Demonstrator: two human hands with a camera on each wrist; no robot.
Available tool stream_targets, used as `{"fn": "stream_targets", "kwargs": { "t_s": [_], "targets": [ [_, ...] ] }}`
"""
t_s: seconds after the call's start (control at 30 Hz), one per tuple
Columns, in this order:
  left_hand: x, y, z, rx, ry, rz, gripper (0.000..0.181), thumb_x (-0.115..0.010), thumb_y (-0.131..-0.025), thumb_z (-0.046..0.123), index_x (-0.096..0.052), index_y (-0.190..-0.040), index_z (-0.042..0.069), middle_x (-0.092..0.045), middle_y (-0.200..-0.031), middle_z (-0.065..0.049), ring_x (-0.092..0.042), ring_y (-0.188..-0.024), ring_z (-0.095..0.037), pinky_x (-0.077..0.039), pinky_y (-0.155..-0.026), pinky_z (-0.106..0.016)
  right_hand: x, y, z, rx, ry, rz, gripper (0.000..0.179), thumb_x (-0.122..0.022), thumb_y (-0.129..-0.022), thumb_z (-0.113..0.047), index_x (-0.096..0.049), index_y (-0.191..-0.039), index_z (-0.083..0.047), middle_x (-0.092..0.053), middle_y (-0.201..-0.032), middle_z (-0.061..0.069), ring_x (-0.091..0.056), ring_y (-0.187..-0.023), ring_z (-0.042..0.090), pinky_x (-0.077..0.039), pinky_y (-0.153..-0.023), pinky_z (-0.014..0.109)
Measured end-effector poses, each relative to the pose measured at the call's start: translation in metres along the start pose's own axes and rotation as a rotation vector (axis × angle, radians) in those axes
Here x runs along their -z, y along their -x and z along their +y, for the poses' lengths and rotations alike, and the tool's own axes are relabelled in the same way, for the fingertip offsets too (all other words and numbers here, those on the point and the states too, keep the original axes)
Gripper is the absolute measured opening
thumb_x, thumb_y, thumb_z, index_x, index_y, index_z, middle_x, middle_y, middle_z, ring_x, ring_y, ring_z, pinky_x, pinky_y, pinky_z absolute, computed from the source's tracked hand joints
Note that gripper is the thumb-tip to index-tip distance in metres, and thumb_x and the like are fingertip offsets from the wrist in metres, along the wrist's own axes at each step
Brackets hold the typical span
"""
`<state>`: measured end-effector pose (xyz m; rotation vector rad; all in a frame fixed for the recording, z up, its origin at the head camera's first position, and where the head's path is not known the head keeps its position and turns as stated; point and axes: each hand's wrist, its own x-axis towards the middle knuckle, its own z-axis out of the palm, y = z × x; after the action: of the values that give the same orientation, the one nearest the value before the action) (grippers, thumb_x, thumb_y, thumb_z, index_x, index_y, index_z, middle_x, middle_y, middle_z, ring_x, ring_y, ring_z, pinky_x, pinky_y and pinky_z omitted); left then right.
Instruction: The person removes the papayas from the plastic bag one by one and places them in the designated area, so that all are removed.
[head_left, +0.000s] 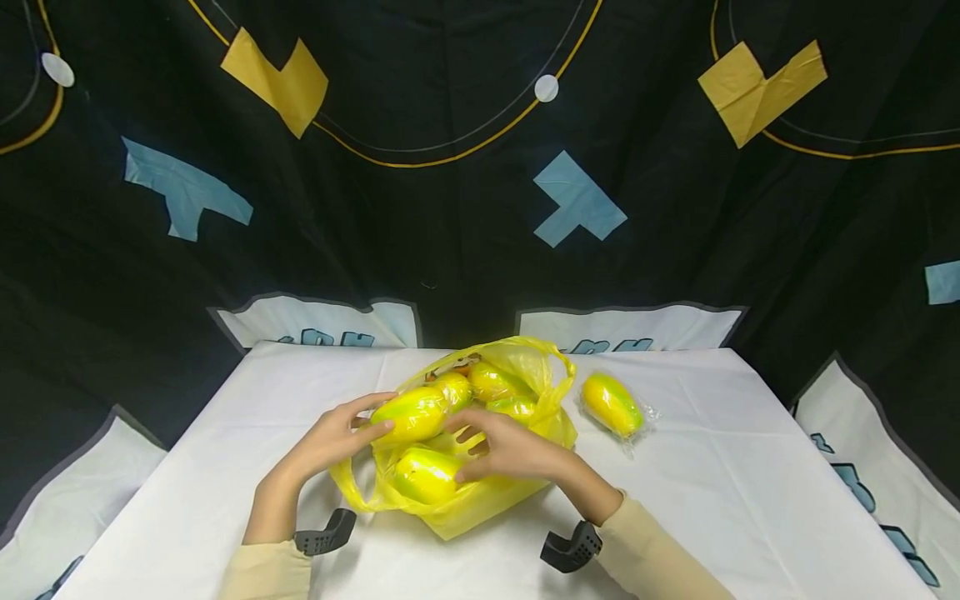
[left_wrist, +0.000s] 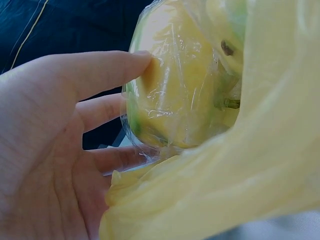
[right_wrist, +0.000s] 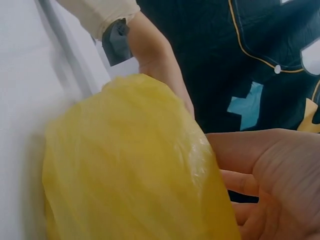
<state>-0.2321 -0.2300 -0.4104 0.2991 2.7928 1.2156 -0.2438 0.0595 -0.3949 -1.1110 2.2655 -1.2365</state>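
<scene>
A yellow plastic bag (head_left: pixel 480 500) lies on its side with its mouth spread, several yellow-green mangoes in clear wrap inside. My left hand (head_left: pixel 333 437) grips one wrapped mango (head_left: pixel 411 414) at the bag's left side. In the left wrist view the thumb presses on this mango (left_wrist: pixel 172 85) and the fingers pass behind it. My right hand (head_left: pixel 513 446) reaches over the bag's opening, fingers bent loosely among the fruit. Its thumb is right at a lower mango (head_left: pixel 427 475). In the right wrist view the bag (right_wrist: pixel 130 165) hides the fingertips.
Another wrapped mango (head_left: pixel 611 404) lies on the white table (head_left: pixel 720 483), right of the bag. A bag handle loop (head_left: pixel 558 367) stands up at the back right. Behind the table hangs a dark patterned cloth (head_left: pixel 450 233).
</scene>
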Motion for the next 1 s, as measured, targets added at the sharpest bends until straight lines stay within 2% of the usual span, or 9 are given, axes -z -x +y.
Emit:
{"fn": "stream_targets", "kwargs": {
  "t_s": [0.2, 0.33, 0.53, 0.67, 0.87, 1.0],
  "targets": [
    [0.000, 0.000, -0.001, 0.001, -0.004, 0.002, 0.056, -0.062, -0.091, 0.045, -0.052, -0.139, 0.019, -0.050, -0.140, -0.016, -0.054, -0.115, -0.042, -0.048, -0.087, -0.060, -0.008, -0.007, 0.001, -0.021, 0.115, -0.027, 0.069, -0.084, -0.075, -0.020, -0.049, -0.134, -0.007, -0.055, -0.130, 0.010, -0.057, -0.113, 0.026, -0.050, -0.093, 0.032],
    [0.000, 0.000, -0.001, 0.003, 0.000, -0.002, 0.056, -0.062, -0.091, 0.045, -0.052, -0.139, 0.019, -0.050, -0.139, -0.016, -0.054, -0.115, -0.041, -0.049, -0.087, -0.059, -0.013, -0.011, 0.004, -0.034, 0.208, -0.048, 0.071, -0.085, -0.074, -0.029, -0.050, -0.133, -0.009, -0.056, -0.129, 0.006, -0.058, -0.111, 0.019, -0.049, -0.092, 0.027],
    [0.000, 0.000, -0.001, 0.003, 0.014, -0.008, 0.056, -0.062, -0.091, 0.046, -0.051, -0.140, 0.019, -0.050, -0.139, -0.015, -0.055, -0.115, -0.041, -0.048, -0.088, -0.059, -0.018, -0.014, 0.005, -0.035, 0.248, -0.103, 0.075, -0.084, -0.073, -0.039, -0.047, -0.132, -0.012, -0.054, -0.130, 0.003, -0.056, -0.112, 0.013, -0.047, -0.093, 0.024],
    [0.000, 0.000, -0.002, 0.001, 0.014, -0.007, 0.057, -0.062, -0.091, 0.046, -0.051, -0.140, 0.019, -0.051, -0.139, -0.015, -0.055, -0.114, -0.040, -0.049, -0.088, -0.058, -0.020, -0.015, 0.005, -0.021, 0.293, -0.129, 0.076, -0.083, -0.073, -0.044, -0.044, -0.132, -0.015, -0.054, -0.127, -0.001, -0.055, -0.108, 0.008, -0.047, -0.091, 0.023],
    [0.000, 0.000, -0.003, -0.008, 0.018, -0.005, 0.056, -0.062, -0.091, 0.045, -0.051, -0.140, 0.020, -0.051, -0.139, -0.015, -0.056, -0.114, -0.040, -0.048, -0.089, -0.058, -0.023, -0.014, 0.005, -0.010, 0.361, -0.146, 0.077, -0.078, -0.075, -0.052, -0.040, -0.133, -0.020, -0.057, -0.123, -0.003, -0.055, -0.106, 0.006, -0.047, -0.091, 0.025],
    [0.000, 0.000, -0.003, -0.007, 0.018, -0.007, 0.056, -0.062, -0.091, 0.045, -0.052, -0.140, 0.020, -0.051, -0.138, -0.015, -0.056, -0.113, -0.039, -0.049, -0.088, -0.057, -0.025, -0.014, 0.006, 0.001, 0.366, -0.138, 0.071, -0.077, -0.077, -0.050, -0.040, -0.132, -0.022, -0.057, -0.120, -0.005, -0.055, -0.104, 0.004, -0.047, -0.090, 0.024]
  ]
}}
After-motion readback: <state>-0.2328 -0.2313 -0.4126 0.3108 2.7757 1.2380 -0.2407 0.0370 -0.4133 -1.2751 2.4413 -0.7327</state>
